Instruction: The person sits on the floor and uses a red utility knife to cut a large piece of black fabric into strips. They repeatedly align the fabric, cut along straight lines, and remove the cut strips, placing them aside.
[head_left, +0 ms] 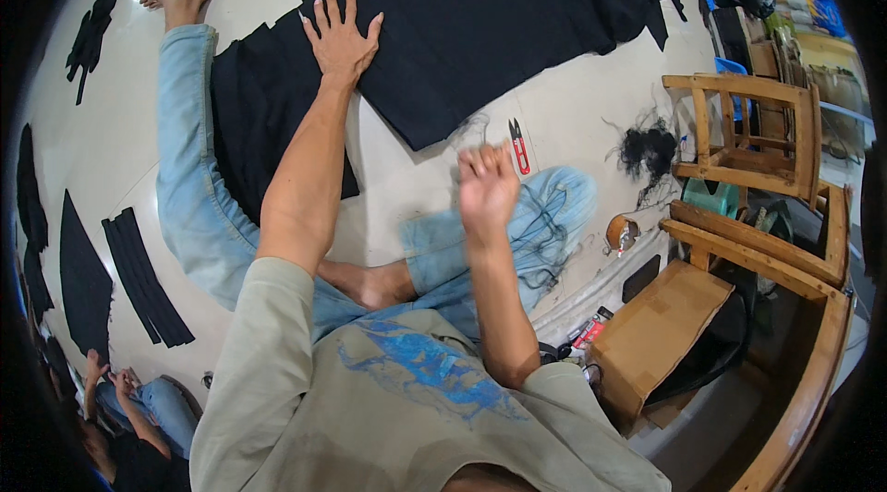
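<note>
Black fabric pieces [490, 7] lie spread over the pale floor in front of me. My left hand [342, 50] presses flat on them with its fingers spread. In front of my bent leg, my right hand [488, 185] is raised with its fingers curled together, slightly blurred. Whatever those fingers may hold is too small or hidden to make out. Just beyond and right of that hand, red-handled thread snips [519, 150] rest on the floor, apart from it. Loose dark threads [545, 256] cling to my jeans on that side.
Wooden stools [739, 136], a cardboard box [661, 335] and a tangle of black threads [647, 148] are on the right. Cut black strips [148, 278] lie on the left. Another person's hands [109, 374] hold black cloth at the lower left.
</note>
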### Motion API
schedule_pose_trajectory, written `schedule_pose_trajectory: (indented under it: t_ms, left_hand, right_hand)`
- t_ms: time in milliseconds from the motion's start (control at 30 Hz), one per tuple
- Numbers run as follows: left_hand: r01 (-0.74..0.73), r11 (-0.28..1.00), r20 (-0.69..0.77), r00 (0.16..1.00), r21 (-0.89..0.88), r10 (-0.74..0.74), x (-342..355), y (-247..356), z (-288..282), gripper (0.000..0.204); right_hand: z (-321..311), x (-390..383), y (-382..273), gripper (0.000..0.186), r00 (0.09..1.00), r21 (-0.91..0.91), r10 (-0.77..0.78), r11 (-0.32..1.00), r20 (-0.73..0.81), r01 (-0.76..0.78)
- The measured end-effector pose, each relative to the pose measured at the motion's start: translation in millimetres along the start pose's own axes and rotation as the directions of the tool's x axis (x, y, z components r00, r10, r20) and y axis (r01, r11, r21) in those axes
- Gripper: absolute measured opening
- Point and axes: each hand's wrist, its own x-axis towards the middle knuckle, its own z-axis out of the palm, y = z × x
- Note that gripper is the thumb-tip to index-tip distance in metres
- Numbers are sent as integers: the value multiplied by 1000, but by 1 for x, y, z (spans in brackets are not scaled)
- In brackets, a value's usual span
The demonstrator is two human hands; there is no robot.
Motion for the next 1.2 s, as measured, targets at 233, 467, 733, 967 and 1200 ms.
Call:
schedule_pose_trajectory:
  t_ms: [233, 467, 733, 967, 1200]
  left_hand:
    - [-26, 999, -52, 998, 20, 27, -3, -5, 9, 74]
    - [-65, 997, -16, 998, 43, 66, 4, -11, 17, 76]
    - [-78, 997, 142, 987, -4, 77, 8, -22, 22, 75]
    - [-94, 995, 44, 995, -17, 95, 7, -24, 21, 75]
    - [-92, 993, 37, 995, -70, 95, 3, -15, 9, 73]
  right_hand:
    - [-99, -181, -185, 28, 962, -138, -137, 985, -236, 107]
    - [-174, -216, -165, 33, 753, -557, -322, 827, -574, -70]
    - [-255, -294, -220, 41, 894, -583, -235, -690, -381, -429]
    - [-51, -223, -199, 26, 925, -933, -258, -155, -278, -324]
    - [20, -18, 12, 37, 982, -766, 185, -624, 46, 153]
